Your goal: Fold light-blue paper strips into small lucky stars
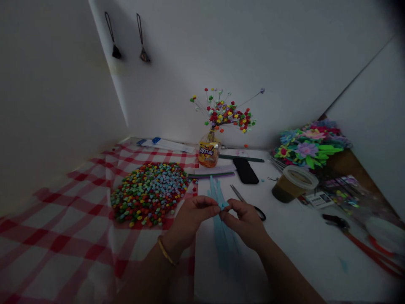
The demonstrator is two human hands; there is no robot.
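Note:
Between the fingertips of both hands is a small folded piece of light-blue paper strip (224,204). My left hand (196,212) pinches it from the left, with a yellow bracelet on that wrist. From the right, my right hand (243,219) pinches it between thumb and fingers. Under the hands lie several long light-blue paper strips (221,236) on the white surface. A pair of scissors (239,193) rests just beyond my right hand, its handle partly covered. To the left spreads a big heap of small colourful folded paper stars (152,190).
A cut bottle (209,153) at the back holds wire stems tipped with stars. Right of it are a black phone (245,170), a plastic tub of brown stuff (289,185), fuzzy flowers (308,145) and orange-handled pliers (354,238). A red-checked cloth (72,223) covers the left.

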